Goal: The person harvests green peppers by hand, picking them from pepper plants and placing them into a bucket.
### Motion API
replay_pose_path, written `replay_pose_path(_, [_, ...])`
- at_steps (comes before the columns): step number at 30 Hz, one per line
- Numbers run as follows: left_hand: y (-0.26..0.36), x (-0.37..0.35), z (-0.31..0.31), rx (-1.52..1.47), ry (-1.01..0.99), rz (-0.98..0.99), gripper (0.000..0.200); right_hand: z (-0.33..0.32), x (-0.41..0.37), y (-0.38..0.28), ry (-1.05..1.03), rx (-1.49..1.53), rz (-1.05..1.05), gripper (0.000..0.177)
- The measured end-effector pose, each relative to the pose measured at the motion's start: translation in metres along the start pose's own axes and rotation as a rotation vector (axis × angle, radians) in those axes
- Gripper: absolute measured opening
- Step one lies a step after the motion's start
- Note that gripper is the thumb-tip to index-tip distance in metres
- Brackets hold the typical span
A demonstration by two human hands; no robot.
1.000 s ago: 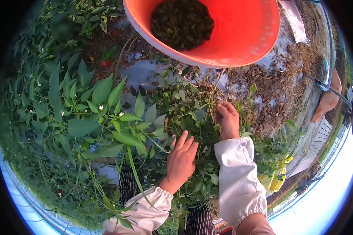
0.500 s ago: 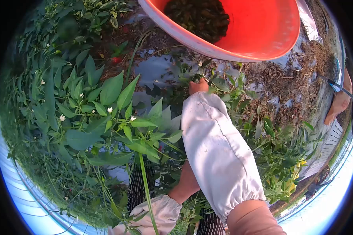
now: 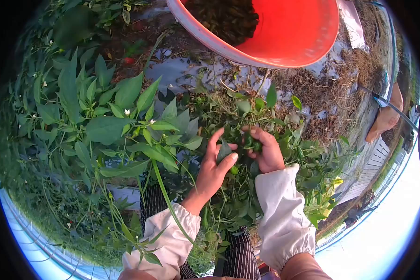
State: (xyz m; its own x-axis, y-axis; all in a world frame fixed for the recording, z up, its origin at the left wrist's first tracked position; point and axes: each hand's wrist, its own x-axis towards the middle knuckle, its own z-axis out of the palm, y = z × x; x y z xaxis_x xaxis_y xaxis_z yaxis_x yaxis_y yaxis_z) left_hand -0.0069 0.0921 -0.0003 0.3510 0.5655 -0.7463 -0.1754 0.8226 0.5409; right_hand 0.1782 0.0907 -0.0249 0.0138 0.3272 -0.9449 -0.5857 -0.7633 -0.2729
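Note:
My right hand [image 3: 267, 151] is closed around a dark green pepper [image 3: 252, 143], gripped between thumb and bent fingers. Beside it my left hand [image 3: 213, 168] is open, with thumb and fingers apart about a leaf [image 3: 223, 151] of a pepper plant. A small light green pepper [image 3: 234, 170] hangs just below the left thumb. Leaves and stems partly cover the fingertips of both hands. White sleeve covers reach down to both wrists.
A red bucket [image 3: 294, 35] stands ahead, with a dark pile of peppers [image 3: 224, 21] inside. Flowering pepper plants [image 3: 107, 128] crowd the left side. Dry plant litter [image 3: 308, 100] lies on pale sheeting at right. Another person's bare limb [image 3: 386, 116] shows at far right.
My right hand has drawn back from near the bucket and now grips a pepper. My left hand has come up from below, into the foliage beside it.

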Motion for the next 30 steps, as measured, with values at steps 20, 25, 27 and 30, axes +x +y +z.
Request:
replay_pose_path(20, [-0.022, -0.011, 0.019, 1.086, -0.048, 0.411, 0.016, 0.006, -0.084, 0.003, -0.024, -1.158, -0.226, 0.029])
replay_pose_path(25, [-0.019, -0.013, 0.02, 1.099, -0.062, 0.453, 0.009, 0.012, -0.087, -0.009, -0.079, -1.476, -0.445, 0.025])
replay_pose_path(27, [-0.02, -0.013, 0.018, 1.104, -0.046, 0.45, 0.009, 0.005, -0.078, -0.018, -0.172, -0.944, 0.024, 0.029])
replay_pose_path(30, [-0.035, -0.012, 0.014, 1.159, -0.051, 0.409, 0.009, 0.019, -0.087, -0.039, -0.526, -0.578, 0.323, 0.026])
